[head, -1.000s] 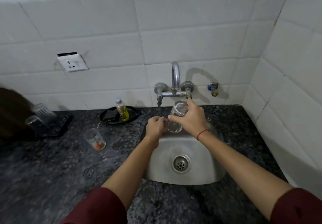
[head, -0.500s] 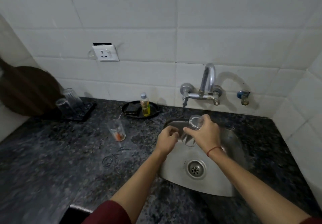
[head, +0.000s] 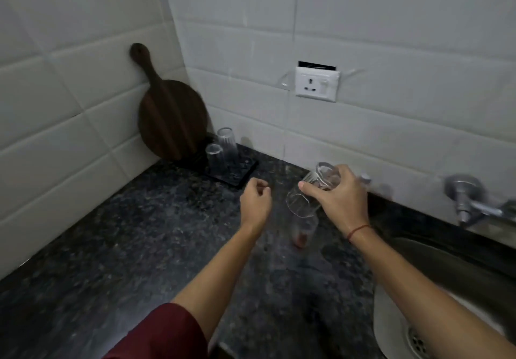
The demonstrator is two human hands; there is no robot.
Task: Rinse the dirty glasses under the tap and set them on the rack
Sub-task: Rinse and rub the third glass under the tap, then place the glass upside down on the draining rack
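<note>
Glass, thin-walled & prob. still wet, is what has to be handled: a clear ribbed glass tumbler (head: 312, 191) is held tilted in the air, wider end lowermost (apparently mouth-down), above the dark speckled stone desk (head: 125, 233). It sits between the chrome wall tap (head: 469, 205) and the flat black rack (head: 240, 174) in the far corner. The right grip (head: 342, 201) is wrapped over the tumbler's upper half, digits curled round the ribbed wall. The left grip (head: 255, 201) hangs just beside it, fingers loosely curled, nothing held. The tumbler is judged light, rigid & brittle, so no give is to be expected on contact w/ stone or other glass. A wet surface would make it slippery, though the ribs should add some friction. Hold is best taken round the mid-wall, as now, not at the rim, w/ only moderate squeeze. Two upturned clear glasses (head: 220, 149) are already stood on the rack, touching or nearly so, in front of a dark round wooden board (head: 170, 118). The free space is on the rack's near-right part, so the tumbler should be lowered there mouth-down & gently, to avoid a clink. A small clear glass w/ reddish residue (head: 303, 233) stands on the desk right under the held tumbler; it could be knocked over if the tumbler is dropped low too early.
</note>
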